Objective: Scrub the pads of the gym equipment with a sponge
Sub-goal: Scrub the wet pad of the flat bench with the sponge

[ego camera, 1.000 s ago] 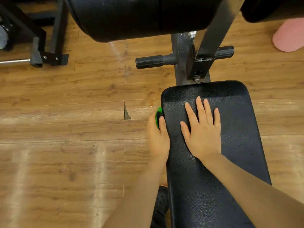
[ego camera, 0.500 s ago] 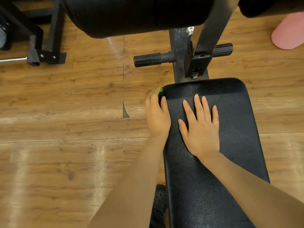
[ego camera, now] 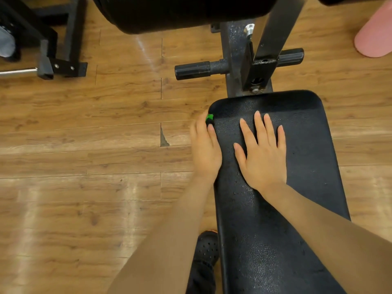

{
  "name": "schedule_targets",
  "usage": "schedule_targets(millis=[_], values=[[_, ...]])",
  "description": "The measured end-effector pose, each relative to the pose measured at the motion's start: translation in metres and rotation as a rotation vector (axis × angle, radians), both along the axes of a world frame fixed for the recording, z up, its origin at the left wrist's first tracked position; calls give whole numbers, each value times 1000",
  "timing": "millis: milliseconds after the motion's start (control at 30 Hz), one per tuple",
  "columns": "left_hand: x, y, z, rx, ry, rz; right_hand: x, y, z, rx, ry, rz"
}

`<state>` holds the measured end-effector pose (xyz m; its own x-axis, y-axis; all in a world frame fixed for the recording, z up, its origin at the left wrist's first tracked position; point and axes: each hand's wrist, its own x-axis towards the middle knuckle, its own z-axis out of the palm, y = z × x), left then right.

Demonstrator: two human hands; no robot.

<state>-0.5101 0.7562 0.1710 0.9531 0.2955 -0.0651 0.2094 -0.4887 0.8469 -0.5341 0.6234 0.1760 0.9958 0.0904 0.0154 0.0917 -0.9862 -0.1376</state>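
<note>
Left hand (ego camera: 205, 147) with sponge (ego camera: 209, 117) farther forward

Gym floor, clearly: a long black textured vinyl bench pad (ego camera: 297, 209) bolted to a dark speckled steel frame post (ego camera: 234, 60) with black rubber-capped foot pegs (ego camera: 192, 70). Big black cylindrical roller pad (ego camera: 186, 13) overhead, and another black steel rack foot (ego camera: 63, 67) with a chrome bar (ego camera: 17, 72) off to the side. Worn brown wood-plank laminate floor (ego camera: 84, 166) underneath it all.
</note>
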Motion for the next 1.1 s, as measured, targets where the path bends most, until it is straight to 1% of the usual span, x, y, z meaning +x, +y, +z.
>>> schedule_targets(millis=[67,133,367,467,600,700,867,1000,1100], values=[[12,-1,-2,27,-6,-14,0,0,-1,9,-13,3],[7,-1,-5,39,-9,-24,-1,0,-2,14,-18,1],[-63,-3,-3,14,26,-54,-10,-3,-2,70,-9,26],[-110,-4,-3,7,45,-71,-47,-1,1,97,6,44],[-166,-5,1,-42,85,-95,-118,-1,4,122,18,76],[-159,-5,2,-51,86,-73,-154,-1,4,111,23,81],[-120,-10,0,-45,40,8,-162,1,3,128,31,58],[-129,-11,-2,-50,3,9,-163,1,1,96,26,55],[-153,-13,-2,-70,21,14,-163,1,1,78,19,52]])
